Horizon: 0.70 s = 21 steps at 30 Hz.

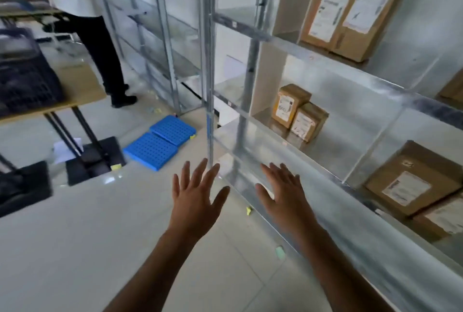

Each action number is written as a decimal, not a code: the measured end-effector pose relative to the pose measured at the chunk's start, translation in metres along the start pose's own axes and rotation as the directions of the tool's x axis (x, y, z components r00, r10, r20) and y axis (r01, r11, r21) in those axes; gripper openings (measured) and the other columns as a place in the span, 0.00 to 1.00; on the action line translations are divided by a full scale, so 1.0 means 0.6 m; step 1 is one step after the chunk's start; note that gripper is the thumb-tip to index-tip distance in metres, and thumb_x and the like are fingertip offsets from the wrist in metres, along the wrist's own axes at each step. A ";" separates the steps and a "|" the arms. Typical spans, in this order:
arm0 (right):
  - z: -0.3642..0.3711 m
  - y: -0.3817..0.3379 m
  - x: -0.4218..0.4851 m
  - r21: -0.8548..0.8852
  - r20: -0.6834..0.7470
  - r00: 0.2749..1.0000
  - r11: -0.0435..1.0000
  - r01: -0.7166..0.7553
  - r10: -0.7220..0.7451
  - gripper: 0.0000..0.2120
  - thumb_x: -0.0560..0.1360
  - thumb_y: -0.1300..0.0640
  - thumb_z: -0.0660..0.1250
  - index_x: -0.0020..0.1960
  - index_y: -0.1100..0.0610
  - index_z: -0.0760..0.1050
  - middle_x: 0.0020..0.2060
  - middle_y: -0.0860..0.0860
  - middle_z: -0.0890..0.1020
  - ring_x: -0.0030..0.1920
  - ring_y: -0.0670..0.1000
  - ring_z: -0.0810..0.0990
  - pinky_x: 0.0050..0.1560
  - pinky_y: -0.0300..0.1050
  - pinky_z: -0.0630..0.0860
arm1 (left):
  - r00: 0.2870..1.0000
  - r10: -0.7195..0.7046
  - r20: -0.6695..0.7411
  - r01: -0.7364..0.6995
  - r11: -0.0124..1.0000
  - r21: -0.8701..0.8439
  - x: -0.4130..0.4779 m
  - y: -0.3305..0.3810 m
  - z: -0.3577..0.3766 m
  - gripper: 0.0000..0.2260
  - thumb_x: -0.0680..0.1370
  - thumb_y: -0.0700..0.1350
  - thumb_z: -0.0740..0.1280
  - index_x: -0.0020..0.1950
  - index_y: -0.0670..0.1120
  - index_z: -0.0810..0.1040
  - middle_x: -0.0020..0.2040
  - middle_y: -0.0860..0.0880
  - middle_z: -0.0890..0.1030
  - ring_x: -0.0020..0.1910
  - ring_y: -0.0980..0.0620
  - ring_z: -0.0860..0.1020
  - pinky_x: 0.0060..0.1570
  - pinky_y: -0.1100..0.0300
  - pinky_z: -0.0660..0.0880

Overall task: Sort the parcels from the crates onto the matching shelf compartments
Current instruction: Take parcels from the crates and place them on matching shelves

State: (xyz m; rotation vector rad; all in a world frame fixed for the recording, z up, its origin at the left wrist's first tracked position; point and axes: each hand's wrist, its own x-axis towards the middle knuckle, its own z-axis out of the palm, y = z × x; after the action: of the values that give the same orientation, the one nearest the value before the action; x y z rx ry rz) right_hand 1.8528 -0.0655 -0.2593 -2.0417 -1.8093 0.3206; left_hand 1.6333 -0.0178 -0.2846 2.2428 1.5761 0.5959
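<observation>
Hands hang empty over the floor [75, 249]: left hand [194, 202] and right hand [284, 195] are side by side, palms down, fingers spread, gripping nothing. Just beyond the right hand runs the edge of the metal shelf [325, 186]. Further up from it, two small parcels [299, 112] stand touching in one compartment; a larger parcel [408, 181] lies well to its right, another big box [350, 11] a level higher. Beyond the left hand lie blue crates [160, 145] flat on the floor. Far to its left a dark crate [25, 81] sits on a table [80, 86].
</observation>
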 end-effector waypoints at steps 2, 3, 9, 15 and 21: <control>0.054 -0.067 0.013 -0.005 0.078 0.995 0.998 0.059 -0.058 0.27 0.85 0.42 0.56 0.83 0.45 0.59 0.82 0.48 0.61 0.84 0.51 0.52 0.82 0.57 0.47 | 0.994 -0.110 -0.020 0.110 0.994 0.021 -0.035 -0.074 -0.029 0.33 0.77 0.71 0.46 0.81 0.63 0.56 0.84 0.56 0.52 0.83 0.47 0.39 0.79 0.43 0.38; 0.079 -0.099 0.019 -0.013 0.117 0.989 0.996 0.090 -0.088 0.28 0.85 0.41 0.56 0.83 0.45 0.59 0.82 0.48 0.61 0.83 0.52 0.52 0.82 0.57 0.47 | 0.987 -0.161 -0.028 0.162 0.986 0.027 -0.051 -0.109 -0.042 0.32 0.78 0.71 0.47 0.81 0.63 0.56 0.84 0.56 0.51 0.83 0.47 0.40 0.79 0.42 0.39; 0.220 -0.257 0.066 0.046 0.294 0.915 0.960 0.275 -0.277 0.28 0.84 0.41 0.58 0.82 0.46 0.61 0.82 0.49 0.63 0.83 0.53 0.53 0.82 0.58 0.50 | 0.897 -0.419 -0.141 0.424 0.906 0.001 -0.120 -0.288 -0.108 0.28 0.81 0.66 0.55 0.81 0.61 0.60 0.84 0.56 0.53 0.83 0.46 0.43 0.79 0.40 0.39; 0.359 -0.390 0.153 0.163 0.404 0.810 0.905 0.394 -0.425 0.29 0.84 0.39 0.55 0.83 0.46 0.59 0.83 0.50 0.60 0.84 0.53 0.50 0.83 0.59 0.46 | 0.806 -0.569 -0.162 0.585 0.808 0.075 -0.132 -0.429 -0.154 0.30 0.80 0.69 0.48 0.81 0.63 0.56 0.84 0.57 0.50 0.82 0.48 0.38 0.77 0.41 0.33; 0.454 -0.508 0.311 0.205 0.436 0.753 0.869 0.450 -0.493 0.32 0.83 0.36 0.51 0.84 0.45 0.56 0.84 0.50 0.58 0.84 0.53 0.48 0.83 0.59 0.44 | 0.742 -0.648 -0.169 0.670 0.725 0.159 -0.053 -0.560 -0.221 0.32 0.79 0.70 0.46 0.82 0.60 0.55 0.84 0.56 0.50 0.82 0.48 0.38 0.79 0.41 0.35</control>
State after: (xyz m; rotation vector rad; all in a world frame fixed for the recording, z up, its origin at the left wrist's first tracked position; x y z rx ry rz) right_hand 1.4911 0.1833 -0.3555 -1.4377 -2.4755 0.7877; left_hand 1.2855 0.0674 -0.3420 1.5825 2.4108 0.3413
